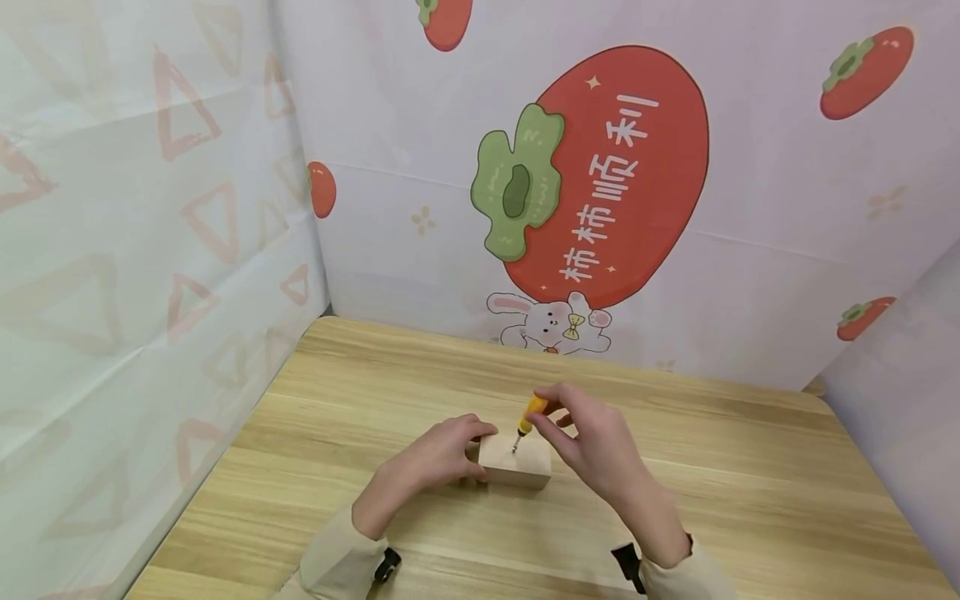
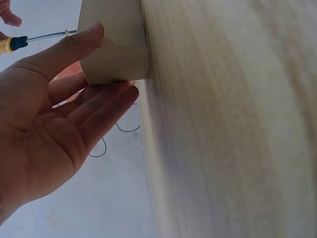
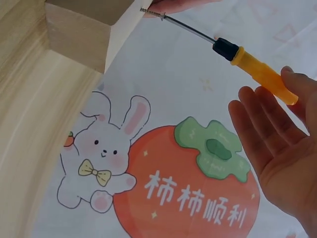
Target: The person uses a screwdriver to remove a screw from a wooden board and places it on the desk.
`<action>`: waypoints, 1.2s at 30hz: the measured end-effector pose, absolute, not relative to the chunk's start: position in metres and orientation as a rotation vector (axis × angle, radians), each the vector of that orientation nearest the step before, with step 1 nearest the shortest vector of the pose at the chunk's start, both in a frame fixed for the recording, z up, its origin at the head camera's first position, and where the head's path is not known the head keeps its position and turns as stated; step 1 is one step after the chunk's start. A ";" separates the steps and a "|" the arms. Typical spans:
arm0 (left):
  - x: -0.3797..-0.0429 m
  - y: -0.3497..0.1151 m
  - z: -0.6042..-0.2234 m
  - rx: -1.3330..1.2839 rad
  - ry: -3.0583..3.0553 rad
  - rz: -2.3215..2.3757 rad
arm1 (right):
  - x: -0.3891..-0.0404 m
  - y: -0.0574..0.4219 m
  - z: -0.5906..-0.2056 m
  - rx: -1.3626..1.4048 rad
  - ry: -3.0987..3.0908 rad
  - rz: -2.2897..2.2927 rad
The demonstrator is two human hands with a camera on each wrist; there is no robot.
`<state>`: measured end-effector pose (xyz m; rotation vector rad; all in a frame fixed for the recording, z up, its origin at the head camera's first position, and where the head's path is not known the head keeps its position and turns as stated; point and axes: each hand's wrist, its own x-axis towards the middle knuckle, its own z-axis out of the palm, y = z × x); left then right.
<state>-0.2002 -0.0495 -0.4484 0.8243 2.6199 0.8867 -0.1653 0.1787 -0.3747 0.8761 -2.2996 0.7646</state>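
Observation:
A pale wooden block (image 1: pixel 497 454) lies on the table, and my left hand (image 1: pixel 442 457) grips its left end between thumb and fingers. In the left wrist view the thumb presses one side of the block (image 2: pixel 115 22) while the fingers lie along another. My right hand (image 1: pixel 603 437) pinches the yellow handle of a screwdriver (image 1: pixel 534 408), which leans slightly over the block. The right wrist view shows the metal shank of the screwdriver (image 3: pixel 257 73) meeting the head of a screw (image 3: pixel 151 13). The screw's threads still show above the block's face, and its tip is at the wood.
The wood-grain table (image 1: pixel 360 392) spreads around the block. Behind it stands a white backdrop (image 1: pixel 390 250) printed with persimmons and a rabbit. A white sheet with triangles (image 1: pixel 150 250) hangs at the left. Black straps (image 1: pixel 387 565) sit near both sleeves.

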 end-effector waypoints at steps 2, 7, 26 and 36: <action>-0.200 -0.050 -0.449 0.824 2.620 0.886 | -0.165 0.176 -0.374 0.851 -2.294 0.804; -0.201 -0.050 -0.449 0.814 2.615 0.889 | -0.167 0.171 -0.371 0.858 -2.277 0.933; -0.201 -0.052 -0.448 0.806 2.620 0.876 | -0.166 0.172 -0.362 1.014 -2.309 1.007; -0.201 -0.050 -0.449 0.814 2.619 0.872 | -0.160 0.183 -0.356 1.128 -2.417 1.079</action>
